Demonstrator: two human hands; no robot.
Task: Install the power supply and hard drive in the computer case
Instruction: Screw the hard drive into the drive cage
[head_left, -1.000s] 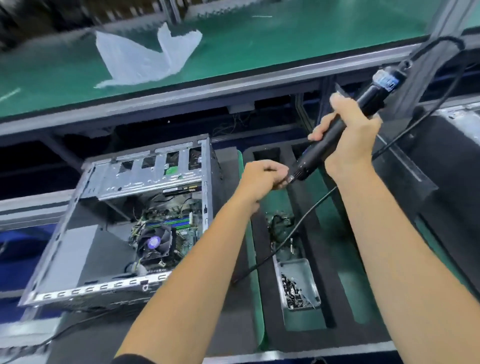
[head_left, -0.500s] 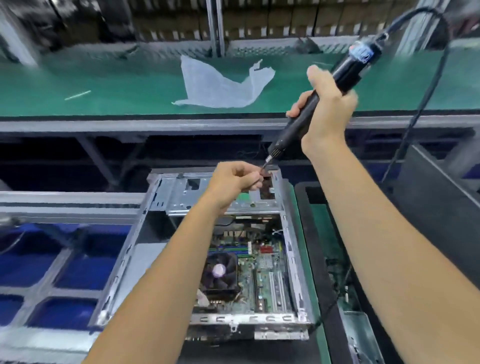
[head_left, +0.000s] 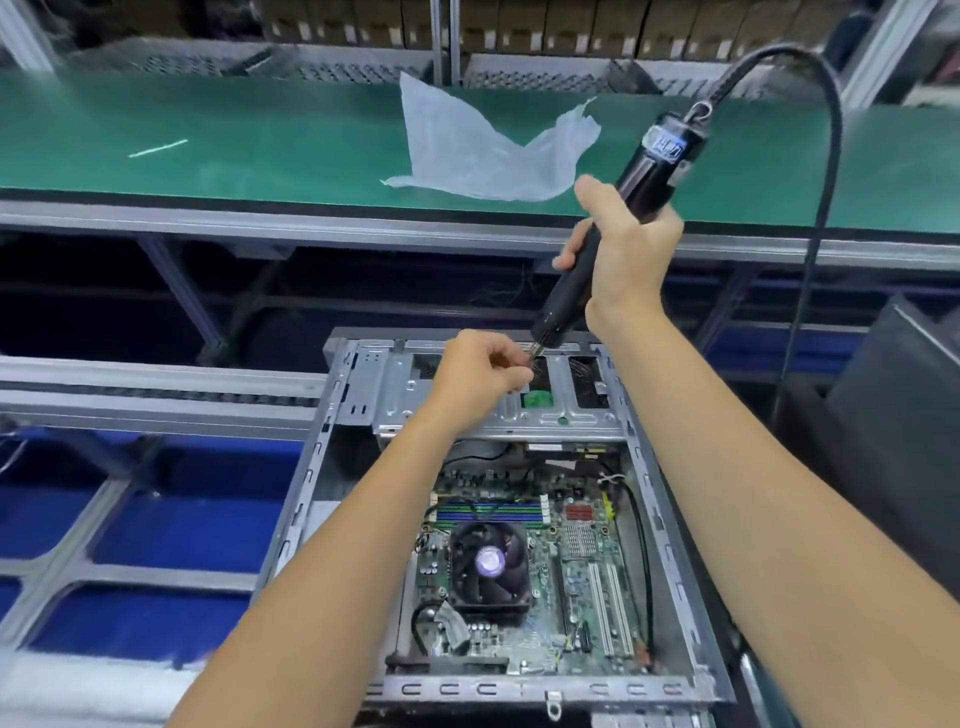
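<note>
An open grey computer case lies below me, with its motherboard and black CPU fan exposed. A metal drive cage spans the case's far end. My right hand grips a black corded electric screwdriver, tilted with its tip down over the cage. My left hand pinches something small at the screwdriver's tip; the item itself is hidden by my fingers. I cannot make out a power supply or a hard drive.
A green conveyor belt runs across the far side with a crumpled white plastic bag on it. The screwdriver's black cable loops down on the right. Blue bins sit behind a metal frame on the left. A dark panel stands to the right.
My view swung left from the foam tray of screws to the case. Both hands moved with the screwdriver to above the drive cage, the left still pinching at the tip.
</note>
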